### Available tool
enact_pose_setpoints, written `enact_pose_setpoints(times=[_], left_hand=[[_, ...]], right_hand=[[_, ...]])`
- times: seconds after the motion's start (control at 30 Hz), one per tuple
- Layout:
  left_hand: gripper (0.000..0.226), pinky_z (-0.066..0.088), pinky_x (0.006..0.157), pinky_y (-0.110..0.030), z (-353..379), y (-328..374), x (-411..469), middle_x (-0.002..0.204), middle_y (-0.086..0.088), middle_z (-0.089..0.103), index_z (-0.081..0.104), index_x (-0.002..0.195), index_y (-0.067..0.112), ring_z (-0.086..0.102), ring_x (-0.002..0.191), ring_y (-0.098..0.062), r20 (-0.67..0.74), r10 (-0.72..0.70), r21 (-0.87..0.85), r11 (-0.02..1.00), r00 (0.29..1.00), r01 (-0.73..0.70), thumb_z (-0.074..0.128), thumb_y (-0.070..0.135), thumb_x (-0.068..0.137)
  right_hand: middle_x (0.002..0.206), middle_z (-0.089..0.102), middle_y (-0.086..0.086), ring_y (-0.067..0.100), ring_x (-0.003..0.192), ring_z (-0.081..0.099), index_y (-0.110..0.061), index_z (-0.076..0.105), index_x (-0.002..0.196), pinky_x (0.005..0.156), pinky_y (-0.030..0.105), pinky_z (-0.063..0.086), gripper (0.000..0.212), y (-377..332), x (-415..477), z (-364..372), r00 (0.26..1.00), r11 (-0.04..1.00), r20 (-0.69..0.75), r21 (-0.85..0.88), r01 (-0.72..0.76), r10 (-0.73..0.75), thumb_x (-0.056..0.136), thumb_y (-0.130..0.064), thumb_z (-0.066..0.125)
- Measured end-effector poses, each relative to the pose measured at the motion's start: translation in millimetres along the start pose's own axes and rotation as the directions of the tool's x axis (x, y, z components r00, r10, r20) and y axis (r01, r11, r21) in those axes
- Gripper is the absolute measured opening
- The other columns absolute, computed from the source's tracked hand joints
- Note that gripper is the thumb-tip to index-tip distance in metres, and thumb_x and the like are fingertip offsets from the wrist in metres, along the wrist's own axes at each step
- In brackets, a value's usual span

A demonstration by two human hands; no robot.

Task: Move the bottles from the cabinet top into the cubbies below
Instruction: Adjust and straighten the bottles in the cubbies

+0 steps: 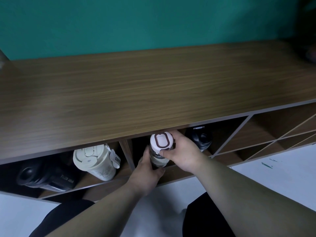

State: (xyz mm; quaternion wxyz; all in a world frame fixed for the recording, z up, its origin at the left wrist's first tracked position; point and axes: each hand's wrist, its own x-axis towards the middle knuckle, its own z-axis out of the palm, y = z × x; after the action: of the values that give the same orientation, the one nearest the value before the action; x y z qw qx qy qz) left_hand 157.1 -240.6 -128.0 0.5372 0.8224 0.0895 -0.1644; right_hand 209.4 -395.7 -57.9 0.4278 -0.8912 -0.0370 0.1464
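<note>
- While both hands work at the front edge of the wooden cabinet [153, 86], a clear bottle with a white lid [159, 147] stands upright at the mouth of the middle cubby [171, 170], just under the lip of the cabinet top.
- The left hand [147, 175] is wrapped around the lower part of that bottle's clear body, fingers curled behind it and thumb up along its left side.
- The right hand [183, 151] grips the bottle just under the white lid, the thumb pressed against the lid's lower rim and the fingers closed around the far side.
- Sharing that middle cubby, a black bottle [201, 139] stands further in, to the right of the right hand and partly hidden by it.
- In the left cubby [102, 183] a cream tumbler [95, 161] stands near the divider [127, 153], with a fabric tag hanging at its right side (the lettering starts "COFF", the rest is cut off).
- Beside the tumbler, deeper toward the left edge of that cubby, sits a black flask [46, 177] with small pale lettering I cannot read.
- The cubbies [256, 132] toward the right end of the cabinet show only bare wood.
- Behind the cabinet is a green wall [153, 23]; below its front edge, a pale floor [273, 175].
</note>
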Motion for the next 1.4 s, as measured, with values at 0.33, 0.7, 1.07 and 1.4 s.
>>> enact_pose_setpoints(times=[0.33, 0.7, 1.07, 1.4], left_hand=[[0.098, 0.036, 0.115, -0.023, -9.1, -7.4, -19.8, 0.158, 0.000, 0.044, 0.014, 0.164, 0.026, 0.046, 0.145, -0.020, 0.130, -0.133, 0.189, 0.976, 0.983, 0.107, 0.072, 0.038, 0.086], [0.046, 0.053, 0.091, -0.022, -98.3, -57.5, -76.5, 0.115, 0.015, 0.076, 0.064, 0.123, 0.035, 0.069, 0.105, 0.000, 0.073, -0.168, 0.323, 0.936, 0.983, 0.136, 0.068, 0.046, 0.079], [0.057, 0.060, 0.083, -0.045, -138.2, -91.0, -69.8, 0.112, -0.008, 0.067, 0.057, 0.111, 0.023, 0.069, 0.099, -0.027, -0.192, -0.255, 0.054, 0.961, 0.948, 0.270, 0.071, 0.051, 0.064], [0.089, 0.044, 0.092, -0.023, -144.6, -69.7, -67.1, 0.141, 0.011, 0.062, 0.022, 0.158, 0.036, 0.061, 0.128, -0.015, -0.272, -0.137, 0.022, 0.989, 0.952, 0.149, 0.073, 0.050, 0.088]], right_hand=[[0.126, 0.052, -0.011, 0.012, 0.121, 0.052, -0.032, 0.052, 0.127, 0.097, 0.028, 0.043, 0.055, -20.8, -35.0, -10.5, 0.990, 0.983, -0.128, -0.181, 0.031, -0.055, 0.077, -0.033, 0.074], [0.125, 0.063, -0.020, -0.001, 0.109, 0.060, -0.038, 0.055, 0.131, 0.096, 0.028, 0.048, 0.048, -75.2, -67.0, 72.7, 0.944, 0.946, 0.291, -0.229, 0.228, -0.157, 0.084, -0.038, 0.061], [0.146, 0.044, -0.013, 0.009, 0.136, 0.045, -0.032, 0.021, 0.154, 0.101, 0.023, 0.036, 0.097, -100.3, -43.6, 132.7, 0.984, 0.987, 0.089, -0.039, 0.157, -0.153, 0.074, -0.043, 0.074], [0.129, 0.056, -0.009, 0.009, 0.120, 0.053, -0.027, 0.050, 0.130, 0.095, 0.022, 0.038, 0.067, -111.0, -17.6, 141.4, 0.985, 0.988, 0.087, -0.018, 0.153, -0.151, 0.072, -0.034, 0.082]])
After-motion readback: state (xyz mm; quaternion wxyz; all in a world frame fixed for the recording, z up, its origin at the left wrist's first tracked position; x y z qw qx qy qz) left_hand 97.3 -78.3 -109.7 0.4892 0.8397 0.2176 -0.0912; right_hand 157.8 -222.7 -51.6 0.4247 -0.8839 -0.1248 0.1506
